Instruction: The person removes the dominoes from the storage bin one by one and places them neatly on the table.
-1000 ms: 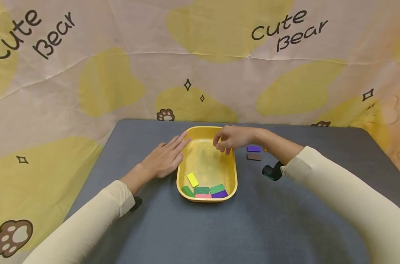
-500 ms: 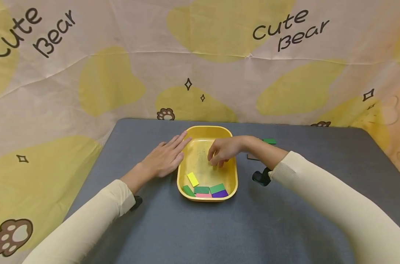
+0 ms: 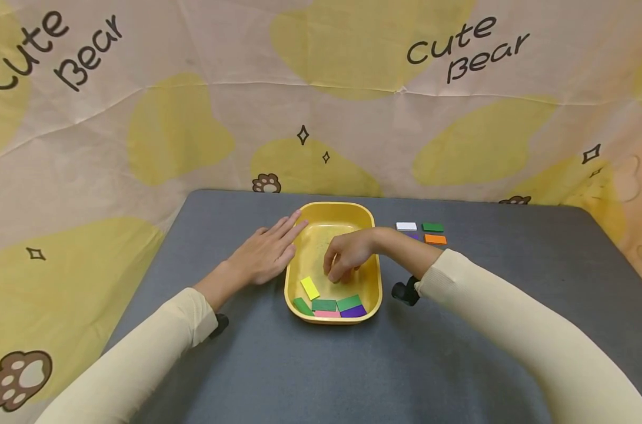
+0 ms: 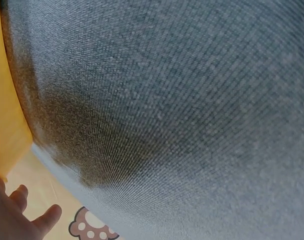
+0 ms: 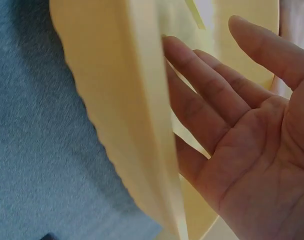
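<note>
My left hand (image 3: 262,253) lies with straight fingers along the left rim of a yellow tray (image 3: 376,271). Inside that tray hovers my right hand (image 3: 349,253), fingers angled down. The right wrist view shows the right hand's palm (image 5: 242,160) bare, thumb apart from the fingers, nothing between them. At the near end of the tray lie flat rectangular blocks: a yellow block (image 3: 309,288) just in front of the right fingertips, a pink block (image 3: 327,314), a purple block (image 3: 353,311) and several green ones, among them a dark green block (image 3: 323,305).
Right of the tray, on the grey table (image 3: 321,377), lie a white block (image 3: 406,226), a green block (image 3: 432,227) and an orange block (image 3: 435,239). Another purple block is mostly covered by the right forearm. A patterned cloth (image 3: 321,106) hangs behind the table.
My right hand has moved from the tray's far right rim down and left into its middle. The white, green and orange blocks have come into view; the brown one is now covered. The left hand stays put.
</note>
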